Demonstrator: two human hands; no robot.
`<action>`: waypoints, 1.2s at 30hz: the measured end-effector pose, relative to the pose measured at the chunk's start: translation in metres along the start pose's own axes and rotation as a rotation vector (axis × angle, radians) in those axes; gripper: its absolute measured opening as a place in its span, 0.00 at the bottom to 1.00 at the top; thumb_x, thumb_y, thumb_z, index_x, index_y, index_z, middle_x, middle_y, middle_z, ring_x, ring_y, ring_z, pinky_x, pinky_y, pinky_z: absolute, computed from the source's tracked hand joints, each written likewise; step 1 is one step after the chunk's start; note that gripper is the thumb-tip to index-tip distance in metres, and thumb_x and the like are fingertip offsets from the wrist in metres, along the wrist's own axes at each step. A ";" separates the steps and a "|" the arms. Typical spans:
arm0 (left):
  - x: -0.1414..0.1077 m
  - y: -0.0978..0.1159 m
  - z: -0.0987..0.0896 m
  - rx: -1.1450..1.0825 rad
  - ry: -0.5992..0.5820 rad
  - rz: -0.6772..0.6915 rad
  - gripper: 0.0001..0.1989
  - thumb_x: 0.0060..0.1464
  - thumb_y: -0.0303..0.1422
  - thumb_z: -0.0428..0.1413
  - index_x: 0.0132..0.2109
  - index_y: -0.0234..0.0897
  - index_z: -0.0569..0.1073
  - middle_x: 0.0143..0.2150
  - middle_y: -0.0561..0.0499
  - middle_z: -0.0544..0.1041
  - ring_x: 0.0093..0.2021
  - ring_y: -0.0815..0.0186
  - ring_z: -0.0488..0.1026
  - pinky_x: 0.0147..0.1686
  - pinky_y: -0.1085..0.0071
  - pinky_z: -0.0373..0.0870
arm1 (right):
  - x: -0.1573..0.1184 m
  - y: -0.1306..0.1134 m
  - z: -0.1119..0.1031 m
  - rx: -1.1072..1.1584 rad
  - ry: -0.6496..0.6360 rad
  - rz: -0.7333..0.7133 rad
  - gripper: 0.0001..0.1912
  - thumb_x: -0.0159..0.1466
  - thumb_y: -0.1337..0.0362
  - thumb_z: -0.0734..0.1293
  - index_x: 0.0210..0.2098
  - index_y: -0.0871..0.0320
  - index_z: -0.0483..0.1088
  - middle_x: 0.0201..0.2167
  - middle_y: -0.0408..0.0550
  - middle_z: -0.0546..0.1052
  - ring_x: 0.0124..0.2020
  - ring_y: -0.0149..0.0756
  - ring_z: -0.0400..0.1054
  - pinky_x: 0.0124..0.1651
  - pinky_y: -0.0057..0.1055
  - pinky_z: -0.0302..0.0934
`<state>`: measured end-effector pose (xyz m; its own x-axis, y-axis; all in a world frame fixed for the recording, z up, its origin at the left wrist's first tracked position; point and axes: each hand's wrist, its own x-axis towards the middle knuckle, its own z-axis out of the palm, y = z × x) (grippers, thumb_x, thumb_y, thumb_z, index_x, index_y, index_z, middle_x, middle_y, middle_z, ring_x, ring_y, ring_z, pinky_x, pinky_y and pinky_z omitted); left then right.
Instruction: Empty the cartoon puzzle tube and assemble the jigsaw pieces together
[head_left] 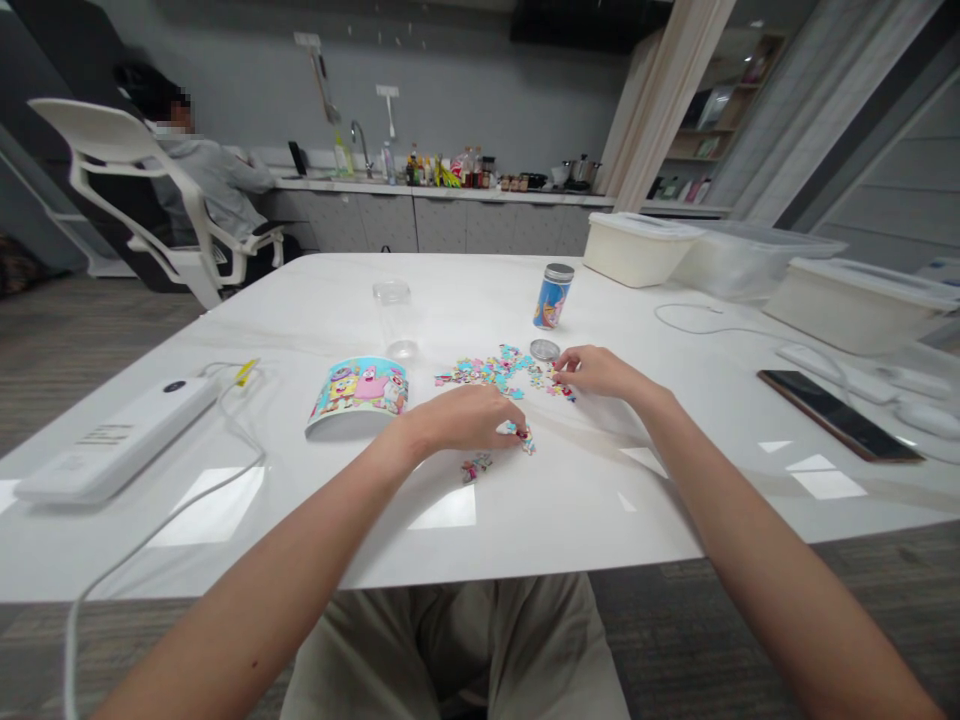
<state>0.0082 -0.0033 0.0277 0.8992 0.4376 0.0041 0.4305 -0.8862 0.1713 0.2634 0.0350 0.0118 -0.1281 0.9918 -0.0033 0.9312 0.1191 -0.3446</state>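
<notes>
Colourful jigsaw puzzle pieces (pixel 491 372) lie in a loose pile on the white table (pixel 585 530). My left hand (pixel 476 418) is closed over a small cluster of puzzle pieces (pixel 527 440), thumb and fingertips pinching at it. Nearer to me rests another small cluster of pieces (pixel 475 467). At the pile's right edge, the fingertips of my right hand (pixel 592 370) are pinched at a puzzle piece, partly hidden by the fingers. Just behind that hand lies a round metal lid (pixel 544 350). A curved cartoon picture sheet (pixel 360 390) stands left of my left hand.
Behind the pile are a clear plastic jar (pixel 395 320) and a blue cartoon can (pixel 553 297). A white power strip (pixel 120 435) with its cable lies left; a phone (pixel 836 415) lies right. Storage boxes (pixel 637 250) line the back right. A person (pixel 202 170) sits at the far left.
</notes>
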 end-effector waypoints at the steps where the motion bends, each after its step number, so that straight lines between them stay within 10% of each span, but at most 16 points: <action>1: 0.000 0.000 0.000 0.002 0.000 -0.005 0.11 0.59 0.34 0.54 0.46 0.43 0.79 0.31 0.50 0.79 0.32 0.65 0.74 0.33 0.73 0.63 | 0.000 0.000 0.001 0.011 0.002 -0.003 0.10 0.56 0.58 0.68 0.35 0.56 0.75 0.33 0.48 0.78 0.33 0.39 0.71 0.38 0.32 0.61; 12: -0.001 0.003 -0.004 0.074 0.006 -0.084 0.14 0.61 0.38 0.51 0.50 0.40 0.74 0.33 0.48 0.78 0.33 0.63 0.74 0.34 0.70 0.64 | -0.003 -0.011 -0.001 0.240 0.063 -0.174 0.08 0.54 0.59 0.69 0.28 0.58 0.74 0.26 0.45 0.77 0.29 0.35 0.69 0.37 0.31 0.61; 19: -0.002 -0.001 -0.006 0.179 -0.012 -0.154 0.14 0.61 0.38 0.50 0.50 0.40 0.74 0.32 0.47 0.77 0.32 0.63 0.74 0.31 0.72 0.63 | -0.012 -0.024 -0.006 0.306 -0.201 -0.399 0.07 0.53 0.63 0.69 0.30 0.56 0.79 0.38 0.47 0.78 0.39 0.37 0.71 0.41 0.31 0.64; 25: -0.002 0.000 -0.009 0.204 -0.033 -0.167 0.14 0.61 0.37 0.49 0.49 0.40 0.73 0.33 0.47 0.78 0.32 0.62 0.74 0.28 0.71 0.60 | -0.013 -0.020 -0.011 0.282 -0.151 -0.336 0.12 0.55 0.69 0.64 0.36 0.56 0.78 0.38 0.48 0.78 0.37 0.35 0.71 0.40 0.30 0.63; 36: -0.008 -0.008 -0.013 0.353 -0.023 -0.224 0.12 0.62 0.32 0.47 0.46 0.37 0.73 0.33 0.45 0.78 0.31 0.62 0.75 0.30 0.70 0.62 | -0.016 -0.030 -0.002 0.170 -0.260 -0.409 0.17 0.56 0.55 0.69 0.40 0.59 0.77 0.34 0.47 0.72 0.33 0.34 0.65 0.37 0.32 0.60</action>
<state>-0.0038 0.0025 0.0389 0.7800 0.6255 -0.0179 0.6126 -0.7691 -0.1826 0.2387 0.0160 0.0242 -0.5713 0.8184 -0.0617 0.7211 0.4646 -0.5140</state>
